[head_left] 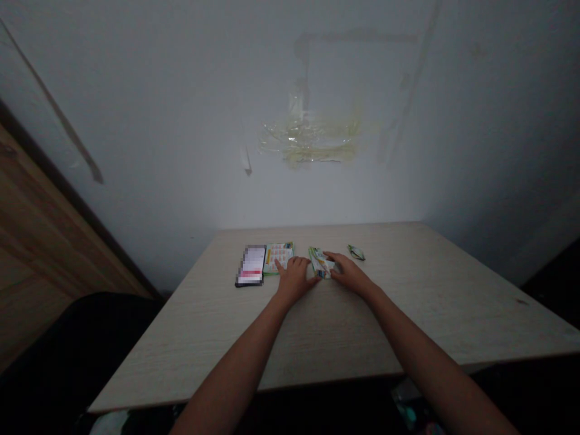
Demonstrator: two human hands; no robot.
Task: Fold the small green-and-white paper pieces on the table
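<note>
- One flat phone (251,266) with a blurred screen lies at the left of the things on the desk (203,338). It looks hard and smooth, so it may slide.
- Next is a bright printed sheet (281,251), lying flat just beside the phone. It looks thin and light; a side edge seems best to lift.
- The left hand (294,278) is palm down. Its fingers are spread wide, with one over the sheet and the thumb near the folded paper. The left arm (250,350) reaches up and to the right.
- The folded paper (317,258) is on the desk between the two hands. It looks light and bendy, and could crease or tear if squeezed hard. Its edges look like the best place to hold.
- The right hand (351,273) curls at its right side, a small gap between finger and thumb. I cannot tell if they pinch it. The right arm (421,350) slants up and left.
- A small crumpled bit (356,252) lies behind that hand. It looks very light.
</note>
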